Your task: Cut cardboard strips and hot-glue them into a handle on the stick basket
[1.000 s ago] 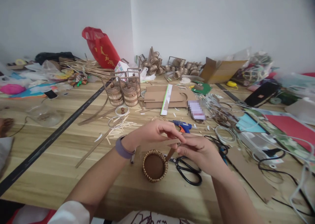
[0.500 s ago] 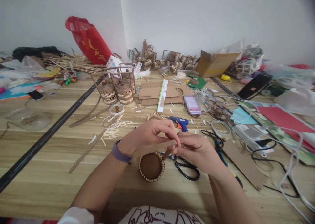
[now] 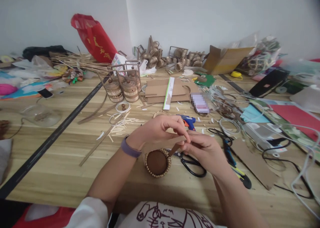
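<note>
In the head view, my left hand and my right hand meet in front of me, fingertips close together. Between them runs a thin brown strip, bent back at the fingertips. Both hands pinch it, and part of it is hidden behind the fingers. Just below, a small round brown container stands on the table, its wall lined with short light sticks. The strip's lower end reaches toward its rim; whether they are joined I cannot tell. Black-handled scissors lie beneath my right hand.
Behind my hands lie a blue glue gun, a second stick-lined ring and cardboard sheets. Loose sticks and lidded baskets are at left. Pliers, a cutter and tangled cords lie right.
The camera view has swung slightly, so the whole scene sits further right and higher. Both hands still pinch the strip above the container, with little visible change in their grip.
</note>
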Tool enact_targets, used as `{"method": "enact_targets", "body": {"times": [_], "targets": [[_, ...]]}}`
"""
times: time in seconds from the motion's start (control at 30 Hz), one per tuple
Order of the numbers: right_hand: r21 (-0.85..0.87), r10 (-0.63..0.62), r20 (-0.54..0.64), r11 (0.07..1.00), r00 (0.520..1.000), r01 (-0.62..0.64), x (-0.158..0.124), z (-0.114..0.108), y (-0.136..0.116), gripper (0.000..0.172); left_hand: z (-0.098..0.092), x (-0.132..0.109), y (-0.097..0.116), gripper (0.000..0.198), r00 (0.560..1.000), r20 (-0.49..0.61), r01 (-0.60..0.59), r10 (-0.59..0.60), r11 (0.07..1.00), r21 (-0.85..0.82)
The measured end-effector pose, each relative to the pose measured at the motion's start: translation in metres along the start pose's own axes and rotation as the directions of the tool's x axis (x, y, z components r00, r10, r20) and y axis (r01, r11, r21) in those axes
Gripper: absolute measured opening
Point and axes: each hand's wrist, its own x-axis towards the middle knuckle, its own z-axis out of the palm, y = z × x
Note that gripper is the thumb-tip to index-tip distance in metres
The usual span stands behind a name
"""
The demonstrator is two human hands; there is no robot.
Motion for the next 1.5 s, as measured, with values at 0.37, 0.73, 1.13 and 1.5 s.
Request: {"method": "enact_targets", "body": {"times": [0.37,0.73,1.13,1.5], "targets": [[-0.078,-0.067,-0.019,0.995,0.998,0.065,-0.003,-0.005,0.006,0.031,-0.024,-0.050,0.015,0.037,0.915,-0.205,0.360,-0.347,0.932,0.031],[-0.141,-0.104,0.025,0.984,0.994,0.107,0.001,-0.004,0.008,0.030,-0.017,-0.076,0.055,0.046,0.759,-0.076,0.605,-0.646,0.744,-0.283],[-0.176,-0.122,0.074,0.975,0.990,0.133,0.002,-0.008,0.011,0.024,-0.045,-0.057,0.068,0.031,0.616,0.198,0.785,-0.762,0.573,-0.237],[-0.200,-0.191,0.153,0.955,0.970,0.219,0.006,-0.009,0.005,0.018,-0.047,-0.061,0.066,0.028,0.654,0.244,0.756,-0.716,0.609,-0.240]]}}
